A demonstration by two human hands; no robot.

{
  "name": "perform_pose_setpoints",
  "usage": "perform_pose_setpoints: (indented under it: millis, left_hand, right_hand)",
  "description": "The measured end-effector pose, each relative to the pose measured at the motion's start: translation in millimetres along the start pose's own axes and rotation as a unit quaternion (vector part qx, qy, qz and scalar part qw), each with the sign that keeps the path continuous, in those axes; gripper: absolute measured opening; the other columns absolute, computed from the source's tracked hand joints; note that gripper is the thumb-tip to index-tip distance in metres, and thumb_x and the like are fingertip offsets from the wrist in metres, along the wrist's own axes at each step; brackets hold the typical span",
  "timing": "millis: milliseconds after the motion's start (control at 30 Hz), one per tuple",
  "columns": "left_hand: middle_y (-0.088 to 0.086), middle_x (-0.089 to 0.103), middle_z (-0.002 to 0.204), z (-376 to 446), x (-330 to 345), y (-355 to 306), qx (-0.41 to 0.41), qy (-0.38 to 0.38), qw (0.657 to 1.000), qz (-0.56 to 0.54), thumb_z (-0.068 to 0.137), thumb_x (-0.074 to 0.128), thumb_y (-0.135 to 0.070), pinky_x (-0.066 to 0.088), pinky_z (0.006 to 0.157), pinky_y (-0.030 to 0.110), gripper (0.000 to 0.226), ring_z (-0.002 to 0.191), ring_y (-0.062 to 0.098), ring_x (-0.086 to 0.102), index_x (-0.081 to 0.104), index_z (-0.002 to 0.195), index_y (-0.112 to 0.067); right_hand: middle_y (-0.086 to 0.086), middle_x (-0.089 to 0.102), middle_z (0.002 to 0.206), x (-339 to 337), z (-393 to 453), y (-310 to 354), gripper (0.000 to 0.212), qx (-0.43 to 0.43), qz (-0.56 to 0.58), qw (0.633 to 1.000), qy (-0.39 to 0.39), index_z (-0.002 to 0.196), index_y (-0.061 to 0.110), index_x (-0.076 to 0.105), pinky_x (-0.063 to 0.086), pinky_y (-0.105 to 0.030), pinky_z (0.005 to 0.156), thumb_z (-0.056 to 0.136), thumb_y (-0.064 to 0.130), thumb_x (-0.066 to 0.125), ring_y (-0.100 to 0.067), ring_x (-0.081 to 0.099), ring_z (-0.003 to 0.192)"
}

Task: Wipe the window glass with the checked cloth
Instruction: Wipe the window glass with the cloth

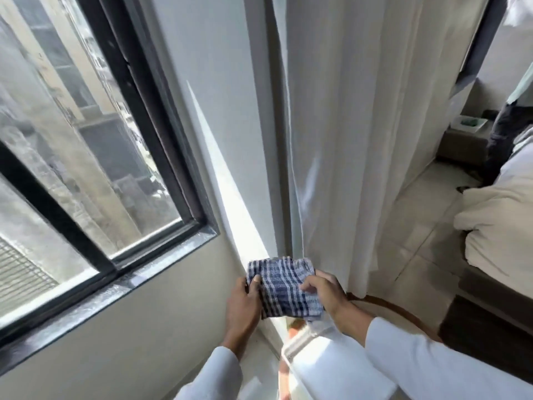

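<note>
A blue and white checked cloth [284, 287], folded into a small pad, is held in front of me below the window. My left hand [243, 306] grips its left edge with the thumb on top. My right hand [324, 290] pinches its right side. The window glass [86, 145] fills the upper left in a black frame [150, 111]; it looks streaked and hazy. A second pane [31, 246] lies lower left behind a black bar. Both hands are well to the right of and below the glass, apart from it.
A dark sill [115, 293] runs under the window. A white curtain [360, 140] hangs just right of my hands along the wall corner. A bed with a cream cover [496, 226] stands at the right, and a bedside table [461, 140] behind it.
</note>
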State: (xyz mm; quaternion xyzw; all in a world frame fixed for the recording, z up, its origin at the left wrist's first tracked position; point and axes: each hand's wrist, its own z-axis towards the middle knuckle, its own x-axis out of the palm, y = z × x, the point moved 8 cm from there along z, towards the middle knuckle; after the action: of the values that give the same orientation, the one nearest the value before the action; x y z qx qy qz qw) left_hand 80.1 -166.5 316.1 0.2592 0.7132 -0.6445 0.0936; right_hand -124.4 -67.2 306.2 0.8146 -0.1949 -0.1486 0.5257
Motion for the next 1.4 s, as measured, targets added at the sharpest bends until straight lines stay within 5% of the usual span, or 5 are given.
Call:
perform_pose_setpoints:
  millis: [533, 700, 967, 1267, 1400]
  left_hand:
    - [0.002, 0.078, 0.109, -81, -394, -236, 0.210, -0.099, 0.966, -0.117, 0.112, 0.055, -0.037, 0.060, 0.066, 0.019, 0.031, 0.092, 0.018, 0.074, 0.068, 0.124, -0.012]
    - [0.015, 0.077, 0.116, -79, -466, -257, 0.243, -0.132, 0.945, -0.175, 0.112, 0.052, -0.044, 0.065, 0.090, 0.051, 0.041, 0.107, 0.035, 0.075, 0.070, 0.123, -0.009]
    - [-0.012, 0.081, 0.090, -50, -556, -257, 0.313, -0.319, 0.890, -0.093, 0.106, 0.054, -0.054, 0.061, 0.061, 0.027, 0.023, 0.075, 0.000, 0.074, 0.073, 0.102, -0.042]
    - [0.010, 0.071, 0.136, -2, -731, -207, 0.241, -0.600, 0.740, 0.184, 0.113, 0.051, -0.037, 0.053, 0.099, 0.039, 0.038, 0.127, 0.028, 0.065, 0.070, 0.136, -0.013]
    - [0.017, 0.032, 0.177, 18, -812, -229, 0.262, -0.634, 0.669, 0.286, 0.116, 0.043, -0.036, 0.012, 0.137, 0.026, 0.060, 0.165, 0.033, 0.030, 0.041, 0.165, -0.004]
  right_hand:
    - [-0.010, 0.065, 0.093, 215, -224, 343, 0.013, -0.206, 0.083, 0.970, 0.097, 0.089, 0.013, 0.068, 0.052, -0.050, 0.078, 0.079, 0.016, 0.061, -0.032, 0.058, 0.088]
    - [-0.012, 0.077, 0.100, 289, -244, 392, 0.033, -0.195, 0.150, 0.933, 0.264, 0.114, 0.017, 0.073, 0.065, -0.049, 0.067, 0.084, 0.027, 0.064, -0.033, 0.074, 0.087]
    - [-0.026, 0.070, 0.131, 444, -218, 423, 0.044, -0.107, 0.236, 0.799, 0.543, 0.144, -0.001, 0.059, 0.066, -0.051, 0.092, 0.113, 0.030, 0.050, -0.037, 0.076, 0.107]
    - [-0.025, 0.074, 0.116, 552, -142, 481, 0.026, -0.353, 0.223, 0.850, 0.320, 0.120, 0.006, 0.069, 0.063, -0.063, 0.090, 0.107, 0.026, 0.060, -0.042, 0.075, 0.103]
    - [-0.005, 0.061, 0.157, 605, -178, 526, 0.045, -0.722, -0.023, 0.687, 0.080, 0.150, 0.015, 0.061, 0.041, -0.049, 0.127, 0.109, 0.027, 0.051, -0.025, 0.050, 0.153]
